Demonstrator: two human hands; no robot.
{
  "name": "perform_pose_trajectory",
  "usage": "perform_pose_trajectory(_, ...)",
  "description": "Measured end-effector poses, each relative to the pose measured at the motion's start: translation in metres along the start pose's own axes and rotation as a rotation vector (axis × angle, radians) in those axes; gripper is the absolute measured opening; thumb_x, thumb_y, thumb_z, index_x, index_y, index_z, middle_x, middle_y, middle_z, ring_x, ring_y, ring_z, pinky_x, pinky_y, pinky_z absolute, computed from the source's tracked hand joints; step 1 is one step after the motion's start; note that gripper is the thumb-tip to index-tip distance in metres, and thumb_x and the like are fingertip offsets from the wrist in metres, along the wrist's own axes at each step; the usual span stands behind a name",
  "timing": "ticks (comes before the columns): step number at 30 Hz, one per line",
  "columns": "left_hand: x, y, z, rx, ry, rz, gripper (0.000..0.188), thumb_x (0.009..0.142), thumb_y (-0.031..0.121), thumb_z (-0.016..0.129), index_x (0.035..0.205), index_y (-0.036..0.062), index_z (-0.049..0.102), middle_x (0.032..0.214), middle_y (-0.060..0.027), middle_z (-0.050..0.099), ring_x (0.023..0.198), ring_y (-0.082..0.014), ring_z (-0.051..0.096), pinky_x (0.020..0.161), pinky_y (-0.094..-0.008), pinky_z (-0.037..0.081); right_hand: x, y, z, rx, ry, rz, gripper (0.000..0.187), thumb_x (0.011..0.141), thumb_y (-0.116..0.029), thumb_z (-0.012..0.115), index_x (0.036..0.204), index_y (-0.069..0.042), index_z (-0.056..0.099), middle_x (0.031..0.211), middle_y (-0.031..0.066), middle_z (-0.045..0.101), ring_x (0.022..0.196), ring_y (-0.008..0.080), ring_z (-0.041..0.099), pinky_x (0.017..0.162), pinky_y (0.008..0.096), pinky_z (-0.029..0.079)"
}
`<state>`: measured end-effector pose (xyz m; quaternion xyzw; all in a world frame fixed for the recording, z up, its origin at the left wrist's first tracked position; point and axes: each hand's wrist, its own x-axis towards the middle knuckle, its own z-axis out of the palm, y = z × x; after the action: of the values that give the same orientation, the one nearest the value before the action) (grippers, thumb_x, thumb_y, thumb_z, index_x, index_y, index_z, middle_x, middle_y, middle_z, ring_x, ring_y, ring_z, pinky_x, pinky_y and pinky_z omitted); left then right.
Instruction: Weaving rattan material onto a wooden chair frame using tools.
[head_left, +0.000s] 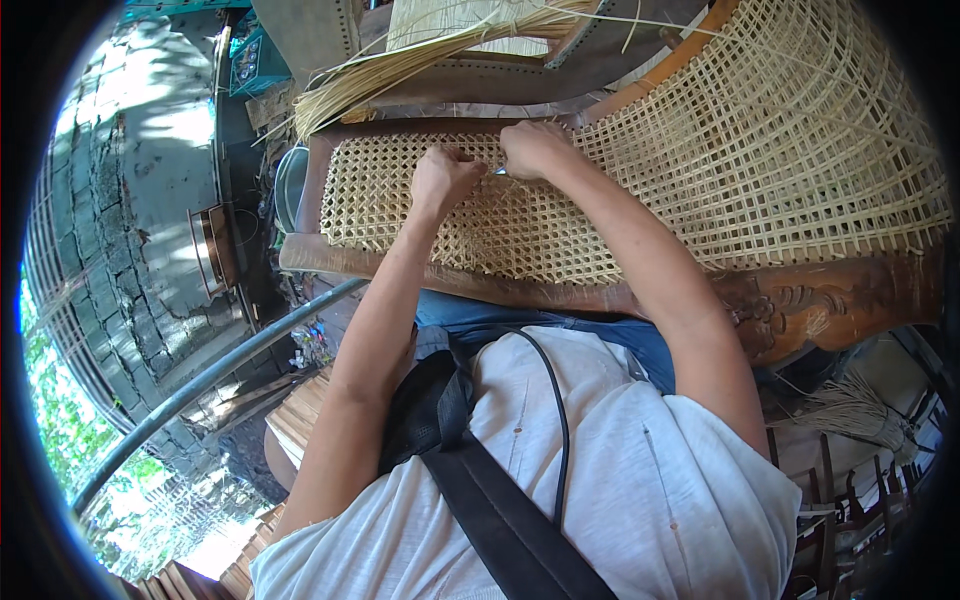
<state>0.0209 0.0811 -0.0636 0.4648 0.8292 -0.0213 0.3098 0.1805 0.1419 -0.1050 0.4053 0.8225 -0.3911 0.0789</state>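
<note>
**Both hands on the woven cane panel**

Head view: we see the left hand [442, 180] curled into a tight fist, knuckles up, resting on the cane webbing [480, 215] near its far edge; whether it pinches a strand we cannot tell. The right hand [535, 150] is just beside it, also closed, fingers folded under, with a small shiny tool tip [498, 171] showing between the two hands. Both forearms reach forward from the lower edge, the right one crossing the carved wooden frame [790, 300]. The webbing lies stretched in that frame in front of us. Loose cane strands [400, 75] lie bundled beyond it. Fingertips are hidden; the tool is mostly covered.
</note>
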Motion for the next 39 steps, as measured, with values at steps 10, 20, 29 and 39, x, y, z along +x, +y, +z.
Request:
perform_pose_trajectory(10, 0.0, 0.014, -0.007, 0.136, 0.028, 0.041, 0.032, 0.067, 0.028, 0.068, 0.063, -0.004, 0.069, 0.063, -0.0225, 0.066, 0.066, -0.0347, 0.07, 0.069, -0.0428, 0.056, 0.009, -0.025, 0.016, 0.002, 0.074, -0.024, 0.026, 0.082, -0.007, 0.059, 0.103, -0.006, 0.074, 0.113, 0.013, 0.071, 0.109, 0.0247, 0.068, 0.094, 0.0354, 0.052)
perform_pose_trajectory(20, 0.027, 0.002, 0.0, 0.38, -0.165, -0.046, 0.055, 0.074, 0.036, 0.07, 0.111, -0.0038, 0.065, 0.112, -0.0262, 0.068, 0.106, -0.035, 0.067, 0.091, -0.0414, 0.054, 0.013, -0.02, -0.004, -0.025, -0.01, -0.017, 0.03, 0.082, -0.012, 0.061, 0.109, -0.008, 0.073, 0.121, 0.0101, 0.069, 0.117, 0.023, 0.063, 0.1, 0.0372, 0.046)
perform_pose_trajectory(29, 0.011, 0.006, -0.001, 0.406, -0.095, 0.047, 0.064, 0.07, 0.053, 0.076, 0.103, -0.0017, 0.069, 0.106, -0.0228, 0.07, 0.102, -0.034, 0.068, 0.088, -0.0409, 0.055, 0.016, -0.032, -0.021, -0.074, -0.201, 0.061, 0.035, 0.079, -0.014, 0.068, 0.113, -0.013, 0.073, 0.125, 0.0068, 0.068, 0.119, 0.0206, 0.063, 0.097, 0.0378, 0.046)
perform_pose_trajectory(39, 0.008, 0.008, 0.008, 0.39, -0.059, 0.058, 0.047, 0.072, 0.037, 0.071, 0.102, 0.0014, 0.07, 0.104, -0.0226, 0.07, 0.102, -0.0348, 0.068, 0.088, -0.042, 0.054, 0.023, -0.033, -0.025, -0.123, -0.275, 0.092, 0.039, 0.08, -0.018, 0.069, 0.119, -0.014, 0.071, 0.127, 0.0057, 0.067, 0.119, 0.0205, 0.063, 0.097, 0.038, 0.047)
